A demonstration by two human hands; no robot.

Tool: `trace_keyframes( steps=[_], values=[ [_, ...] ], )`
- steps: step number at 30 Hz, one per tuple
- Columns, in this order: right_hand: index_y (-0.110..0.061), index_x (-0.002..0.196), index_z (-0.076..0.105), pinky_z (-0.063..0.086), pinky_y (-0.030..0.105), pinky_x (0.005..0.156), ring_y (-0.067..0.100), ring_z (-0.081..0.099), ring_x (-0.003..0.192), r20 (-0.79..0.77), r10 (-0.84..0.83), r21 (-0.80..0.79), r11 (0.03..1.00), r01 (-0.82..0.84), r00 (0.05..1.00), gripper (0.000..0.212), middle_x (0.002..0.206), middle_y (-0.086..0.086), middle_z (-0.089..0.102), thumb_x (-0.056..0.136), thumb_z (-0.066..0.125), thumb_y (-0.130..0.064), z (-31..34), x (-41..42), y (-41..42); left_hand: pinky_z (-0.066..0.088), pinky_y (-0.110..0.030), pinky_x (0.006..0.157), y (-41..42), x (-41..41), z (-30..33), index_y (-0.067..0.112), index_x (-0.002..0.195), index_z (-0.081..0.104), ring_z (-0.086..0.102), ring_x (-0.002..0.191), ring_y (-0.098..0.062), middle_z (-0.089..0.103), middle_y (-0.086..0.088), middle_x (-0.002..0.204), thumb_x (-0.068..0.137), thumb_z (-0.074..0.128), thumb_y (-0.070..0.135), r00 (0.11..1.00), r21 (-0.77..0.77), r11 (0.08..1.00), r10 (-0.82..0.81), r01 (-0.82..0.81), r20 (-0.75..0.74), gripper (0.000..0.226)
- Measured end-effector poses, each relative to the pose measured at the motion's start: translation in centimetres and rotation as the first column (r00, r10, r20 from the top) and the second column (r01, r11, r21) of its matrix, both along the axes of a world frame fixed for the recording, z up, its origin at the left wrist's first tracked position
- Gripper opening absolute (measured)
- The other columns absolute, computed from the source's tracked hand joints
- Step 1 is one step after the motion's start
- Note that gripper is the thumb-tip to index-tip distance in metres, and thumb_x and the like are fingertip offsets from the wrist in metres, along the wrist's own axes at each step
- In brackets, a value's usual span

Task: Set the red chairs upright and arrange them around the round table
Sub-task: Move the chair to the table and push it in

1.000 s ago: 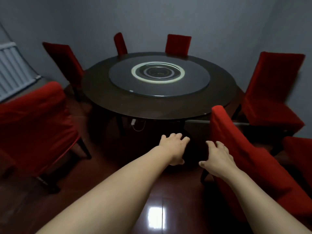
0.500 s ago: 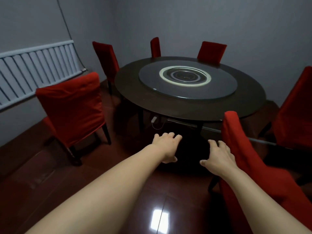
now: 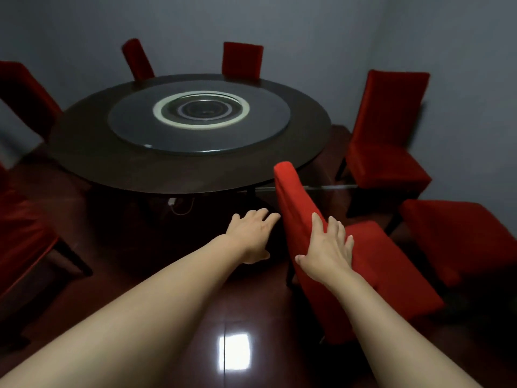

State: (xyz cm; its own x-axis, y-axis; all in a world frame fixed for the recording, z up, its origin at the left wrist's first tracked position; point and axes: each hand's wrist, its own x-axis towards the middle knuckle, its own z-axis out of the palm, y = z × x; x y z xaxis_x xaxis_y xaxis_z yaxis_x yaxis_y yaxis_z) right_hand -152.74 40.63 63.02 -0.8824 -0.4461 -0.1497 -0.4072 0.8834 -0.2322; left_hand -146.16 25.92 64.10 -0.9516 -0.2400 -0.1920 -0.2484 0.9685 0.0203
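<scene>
A dark round table (image 3: 117, 161) with a glass turntable (image 3: 145, 127) fills the middle. Right in front of me stands a red chair (image 3: 391, 264), its backrest edge pointing at the table. My right hand (image 3: 327, 250) lies flat on that backrest with fingers spread. My left hand (image 3: 251, 233) hangs open in the air just left of the backrest, apart from it. Several other red chairs stand upright around the table: one at the right (image 3: 389, 130), two at the back (image 3: 242, 60), and others at the left (image 3: 22, 91).
Another red chair seat (image 3: 461, 236) lies close at the right, beside the near chair. A red chair (image 3: 19, 236) stands at the left edge. Grey walls close in behind. The glossy dark red floor (image 3: 235, 357) reflects a light.
The view swung back to the right. My right hand moved forward from beside the near chair onto its backrest; my left hand stayed out in front, open.
</scene>
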Motion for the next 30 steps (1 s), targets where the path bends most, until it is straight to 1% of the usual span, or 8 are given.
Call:
trace_keyframes(
  steps=[5,8,11,14,17,20,26,30],
  values=[
    [-0.027,0.152,-0.004,0.006,0.050,0.116,0.032,0.001,0.146,0.077,-0.119,0.064,0.991,0.114,0.990,0.102,0.160,0.008,-0.002,0.082,0.071,-0.032,-1.6,-2.4,-0.4,0.024,-0.052,0.109,-1.7,-5.6,-2.0,0.030,0.151,0.000,0.010,0.145,-0.025,0.007,-0.004,0.158,0.076,0.075,0.038,0.989,-0.067,0.987,-0.148,0.147,-0.013,0.106],
    [-0.030,0.152,0.000,0.020,0.048,0.113,0.032,0.017,0.143,0.088,-0.206,0.081,0.977,0.199,0.975,0.101,0.159,0.004,0.009,0.081,0.072,-0.031,-2.6,-4.2,-0.5,0.018,-0.055,0.111,-2.0,-9.5,-3.1,0.033,0.151,-0.003,0.004,0.146,-0.027,0.001,-0.003,0.159,0.078,0.073,0.039,0.970,-0.105,0.965,-0.243,0.239,-0.028,0.105],
    [-0.036,0.150,0.003,0.039,0.041,0.097,0.030,0.046,0.125,0.023,-0.229,0.142,0.964,0.223,0.973,0.097,0.145,0.006,0.037,0.081,0.071,-0.040,-3.8,-4.9,-0.4,0.015,-0.057,0.111,-2.0,-12.6,-4.0,0.036,0.150,0.008,0.003,0.145,-0.030,0.004,-0.004,0.159,0.083,0.066,0.036,0.951,-0.165,0.940,-0.307,0.298,-0.034,0.089],
    [-0.038,0.148,0.008,0.043,0.034,0.080,0.027,0.061,0.107,-0.094,-0.216,0.181,0.956,0.230,0.972,0.082,0.122,0.006,0.058,0.088,0.064,-0.038,-4.8,-5.3,-0.3,0.014,-0.057,0.111,-1.7,-14.5,-5.0,0.032,0.144,0.026,0.007,0.145,-0.030,0.020,-0.004,0.155,0.092,0.052,0.029,0.932,-0.208,0.920,-0.355,0.333,-0.079,0.058],
    [-0.036,0.146,0.019,0.041,0.033,0.073,0.029,0.063,0.102,-0.160,-0.189,0.177,0.960,0.217,0.969,0.062,0.113,0.006,0.065,0.095,0.050,-0.020,-5.0,-5.4,-0.3,0.015,-0.055,0.110,-1.4,-15.1,-5.3,0.029,0.138,0.036,0.015,0.143,-0.028,0.037,-0.005,0.143,0.096,0.042,0.026,0.915,-0.217,0.911,-0.382,0.350,-0.128,0.042],
    [-0.036,0.145,0.021,0.044,0.034,0.076,0.030,0.063,0.102,-0.138,-0.180,0.172,0.964,0.202,0.974,0.062,0.111,0.007,0.065,0.094,0.048,-0.012,-4.9,-4.9,-0.1,0.017,-0.054,0.109,-1.4,-14.6,-5.2,0.028,0.136,0.037,0.021,0.141,-0.027,0.041,-0.005,0.139,0.095,0.045,0.032,0.904,-0.244,0.896,-0.409,0.372,-0.123,0.041],
    [-0.039,0.147,0.015,0.038,0.032,0.070,0.028,0.063,0.101,-0.143,-0.122,0.139,0.980,0.142,0.982,0.068,0.113,0.006,0.063,0.094,0.049,-0.013,-5.2,-2.5,2.6,0.020,-0.050,0.108,0.6,-10.8,-5.3,0.027,0.134,0.037,0.023,0.139,-0.027,0.039,-0.008,0.137,0.090,0.055,0.042,0.930,-0.213,0.924,-0.347,0.317,-0.123,0.049],
    [-0.040,0.147,0.015,0.041,0.034,0.072,0.028,0.063,0.098,-0.153,-0.048,0.109,0.992,0.066,0.987,0.065,0.111,0.005,0.062,0.096,0.047,-0.014,-5.5,-0.8,4.8,0.018,-0.052,0.110,2.6,-7.6,-5.4,0.025,0.133,0.038,0.025,0.136,-0.027,0.041,-0.008,0.134,0.090,0.056,0.039,0.961,-0.187,0.956,-0.250,0.226,-0.118,0.049]
  ],
)
